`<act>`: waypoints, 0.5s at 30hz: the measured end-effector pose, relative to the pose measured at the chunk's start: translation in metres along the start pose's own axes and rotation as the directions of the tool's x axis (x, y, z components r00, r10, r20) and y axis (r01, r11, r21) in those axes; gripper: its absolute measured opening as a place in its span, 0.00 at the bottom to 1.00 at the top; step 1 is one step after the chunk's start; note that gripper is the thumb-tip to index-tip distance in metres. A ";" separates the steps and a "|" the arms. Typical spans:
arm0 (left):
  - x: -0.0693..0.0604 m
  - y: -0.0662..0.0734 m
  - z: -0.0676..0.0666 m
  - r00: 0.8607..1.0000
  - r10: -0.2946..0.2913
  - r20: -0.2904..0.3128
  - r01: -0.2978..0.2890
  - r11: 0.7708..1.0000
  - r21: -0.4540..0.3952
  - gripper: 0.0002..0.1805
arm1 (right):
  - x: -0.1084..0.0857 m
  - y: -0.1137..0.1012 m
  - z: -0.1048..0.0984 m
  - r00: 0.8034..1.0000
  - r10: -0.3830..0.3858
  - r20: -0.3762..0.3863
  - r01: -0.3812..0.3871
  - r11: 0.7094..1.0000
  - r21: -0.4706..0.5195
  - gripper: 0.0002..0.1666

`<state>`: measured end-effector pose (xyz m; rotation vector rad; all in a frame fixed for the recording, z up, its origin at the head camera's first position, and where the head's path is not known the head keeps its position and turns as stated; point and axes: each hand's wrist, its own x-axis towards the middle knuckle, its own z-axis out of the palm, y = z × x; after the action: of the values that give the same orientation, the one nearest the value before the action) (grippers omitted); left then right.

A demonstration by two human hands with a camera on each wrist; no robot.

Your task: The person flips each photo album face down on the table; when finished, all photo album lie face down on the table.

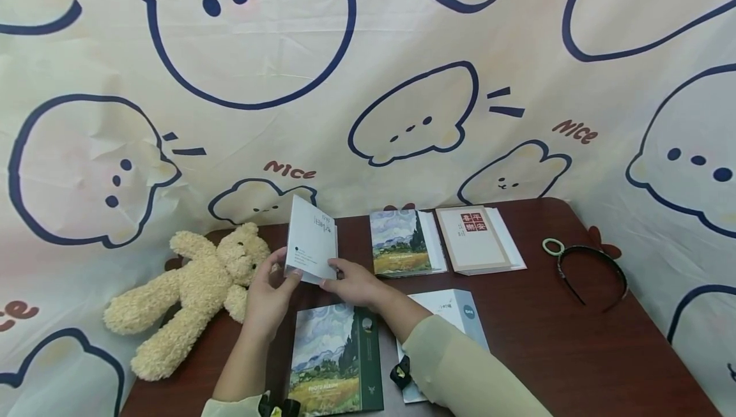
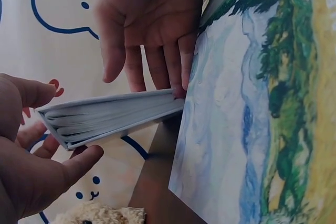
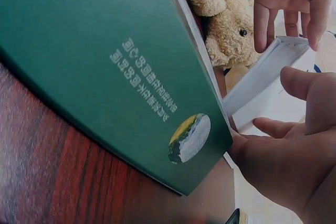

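A small white album (image 1: 310, 238) with dark lettering on its cover is held upright above the back of the table. My left hand (image 1: 270, 292) grips its left side, with thumb and fingers on opposite covers. At the lower right corner, my right hand (image 1: 359, 283) pinches it between thumb and fingers. The left wrist view shows the album's page edges (image 2: 105, 119) between its covers. Below the hands lies a green case (image 1: 370, 363) with a painted landscape front reading "PHOTO ALBUM". Under my right forearm is a white and pale blue case (image 1: 443, 302), partly covered.
A cream plush bear (image 1: 198, 283) lies at the table's left. At the back are a landscape-covered album (image 1: 400, 241) and a beige album (image 1: 474, 238) with red characters. A black headband (image 1: 615, 264) and a green ring (image 1: 553, 247) lie on the right. A patterned cloth (image 1: 402, 34) hangs behind.
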<state>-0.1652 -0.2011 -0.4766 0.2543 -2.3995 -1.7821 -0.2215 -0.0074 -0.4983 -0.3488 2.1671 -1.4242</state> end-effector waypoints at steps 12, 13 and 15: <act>-0.002 0.008 -0.002 0.999 0.044 -0.014 -0.044 0.999 0.020 0.28 | 0.003 -0.002 0.006 1.000 0.009 0.021 -0.010 0.999 0.042 0.37; -0.003 0.009 -0.003 0.999 0.043 -0.010 -0.043 0.999 0.017 0.28 | 0.003 -0.002 0.007 1.000 0.009 0.023 -0.010 0.999 0.042 0.37; -0.004 0.010 -0.004 0.999 0.037 -0.005 -0.037 0.999 0.012 0.28 | 0.003 -0.003 0.008 0.999 0.011 0.030 -0.012 0.999 0.048 0.37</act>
<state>-0.1611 -0.2009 -0.4658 0.2145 -2.3962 -1.7493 -0.2203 -0.0165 -0.4985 -0.3374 2.1043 -1.4529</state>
